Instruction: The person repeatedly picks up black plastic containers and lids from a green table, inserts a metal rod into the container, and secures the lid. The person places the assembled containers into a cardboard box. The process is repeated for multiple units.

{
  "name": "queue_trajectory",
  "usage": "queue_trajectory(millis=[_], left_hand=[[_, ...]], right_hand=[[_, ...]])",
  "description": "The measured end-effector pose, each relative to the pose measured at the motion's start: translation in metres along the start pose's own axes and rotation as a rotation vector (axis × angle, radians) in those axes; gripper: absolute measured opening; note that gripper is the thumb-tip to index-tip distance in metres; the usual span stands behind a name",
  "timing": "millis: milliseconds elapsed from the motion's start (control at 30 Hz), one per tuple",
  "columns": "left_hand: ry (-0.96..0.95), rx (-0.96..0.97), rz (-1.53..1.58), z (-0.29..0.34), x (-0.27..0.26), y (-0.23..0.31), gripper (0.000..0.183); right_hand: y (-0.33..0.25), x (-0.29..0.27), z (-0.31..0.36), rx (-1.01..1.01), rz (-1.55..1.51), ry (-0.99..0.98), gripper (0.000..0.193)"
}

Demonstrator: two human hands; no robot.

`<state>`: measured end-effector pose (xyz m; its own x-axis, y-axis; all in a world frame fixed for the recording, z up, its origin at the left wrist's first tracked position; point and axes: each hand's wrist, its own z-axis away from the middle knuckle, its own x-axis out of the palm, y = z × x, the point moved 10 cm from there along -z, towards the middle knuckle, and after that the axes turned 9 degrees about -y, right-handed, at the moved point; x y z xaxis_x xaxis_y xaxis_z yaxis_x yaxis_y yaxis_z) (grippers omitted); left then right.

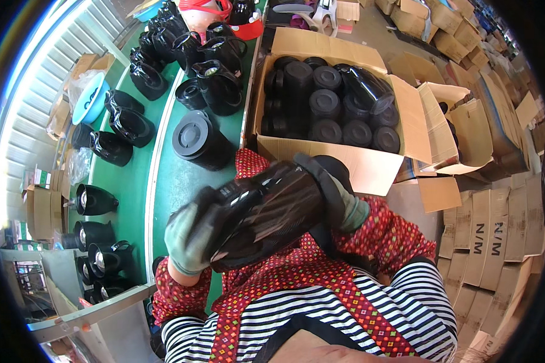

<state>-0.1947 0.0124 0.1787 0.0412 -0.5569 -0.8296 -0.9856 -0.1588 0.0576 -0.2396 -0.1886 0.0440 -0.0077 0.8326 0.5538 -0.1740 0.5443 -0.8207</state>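
Observation:
A glossy black jug (272,212) lies tilted across my lap, held between both hands in front of my patterned apron. My left hand (188,239), in a pale green and dark glove, grips its lower left end; motion blurs the fingers. At the upper right end, my right hand (340,199), gloved too, is closed round the jug. Behind the right hand shows part of a dark round piece (334,168), whose kind I cannot make out. Just beyond the left hand, a matt black cylinder with a round ringed top (203,142) stands on the green worktable (169,199).
Several black jugs (221,88) crowd the far part of the table. Others line its left side near a blue basin (91,100). An open carton (321,148) of black cylinders stands ahead right, a clear-ended black piece (366,88) lying on top. Stacked cartons (481,242) fill the right.

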Motion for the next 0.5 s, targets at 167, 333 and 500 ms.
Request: queue_trajectory(millis=[167, 333, 500], left_hand=[[0.007, -0.596, 0.895, 0.040, 0.060, -0.064, 0.093], [0.127, -0.711, 1.088, 0.044, 0.069, -0.059, 0.085], [0.014, -0.215, 0.320, -0.005, 0.013, -0.027, 0.055]], right_hand=[[-0.009, -0.003, 0.003, -0.406, 0.182, -0.117, 0.088], [-0.012, 0.011, 0.011, -0.467, 0.121, -0.101, 0.081], [0.022, -0.024, -0.001, -0.083, -0.037, -0.069, 0.083]])
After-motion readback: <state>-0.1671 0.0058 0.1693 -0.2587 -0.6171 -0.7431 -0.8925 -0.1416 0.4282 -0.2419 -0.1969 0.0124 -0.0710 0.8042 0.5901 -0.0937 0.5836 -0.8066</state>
